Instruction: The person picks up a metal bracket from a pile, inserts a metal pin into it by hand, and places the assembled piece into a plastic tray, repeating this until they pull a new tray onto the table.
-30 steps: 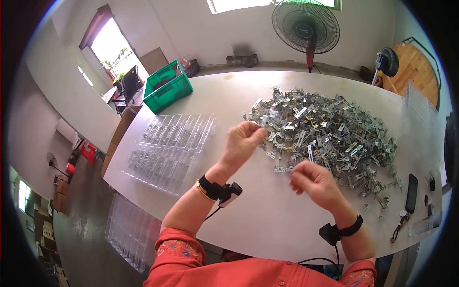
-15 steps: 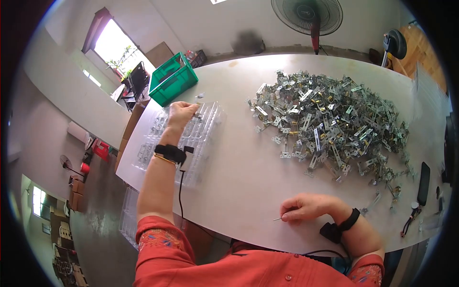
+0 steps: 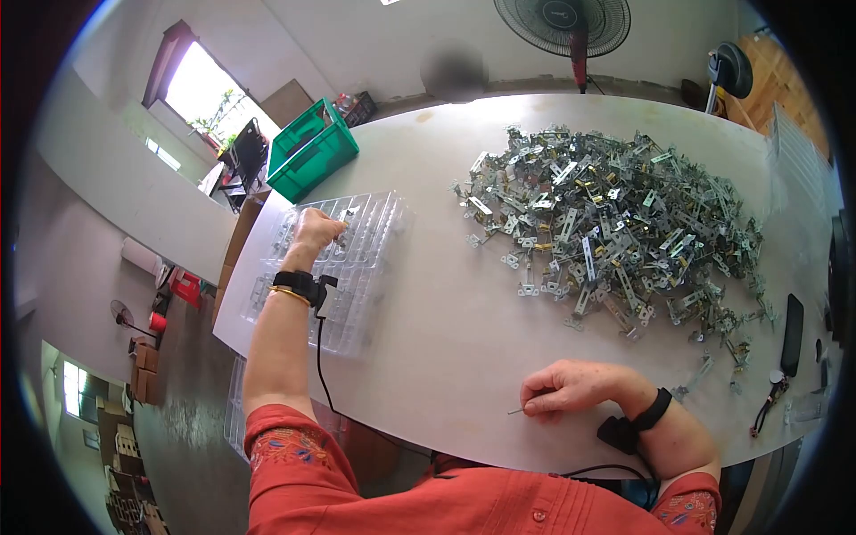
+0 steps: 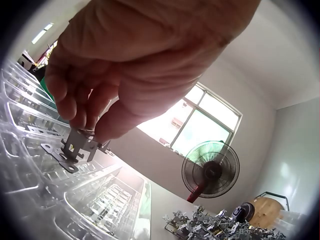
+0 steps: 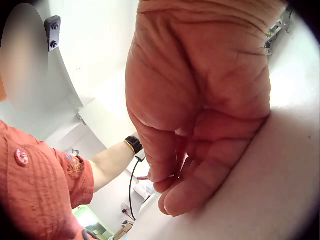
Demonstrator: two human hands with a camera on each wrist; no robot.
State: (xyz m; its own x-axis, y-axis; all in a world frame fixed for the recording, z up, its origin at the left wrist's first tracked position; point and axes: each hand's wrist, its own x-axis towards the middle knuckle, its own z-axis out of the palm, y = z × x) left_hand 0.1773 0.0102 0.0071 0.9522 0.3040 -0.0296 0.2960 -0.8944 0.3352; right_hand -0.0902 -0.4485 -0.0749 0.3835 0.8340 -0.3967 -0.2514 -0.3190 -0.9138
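Observation:
Above the clear plastic compartment tray (image 3: 364, 299) my left hand (image 3: 310, 234) reaches out at the table's left. Its thumb and fingertips pinch a small grey metal bracket (image 4: 75, 149), seen in the left wrist view with its flat, holed foot low over the tray's compartments. Other metal pieces lie in parts of the tray. Near the table's front edge rests my right hand (image 3: 575, 389), fingers curled round a thin metal pin (image 3: 514, 412) whose end sticks out to the left. The rest of the pin is hidden in the fingers.
A large heap of metal brackets (image 3: 615, 232) covers the table's right half. Behind the tray stands a green crate (image 3: 312, 165). At the right edge lie a black phone (image 3: 791, 334) and stacked clear trays (image 3: 794, 147). A fan (image 3: 562, 16) stands beyond the table.
My left hand has gone from beside the heap leftward to the tray, then slightly lower over it. The right hand has drawn back toward the front edge and stayed there; its pin now shows.

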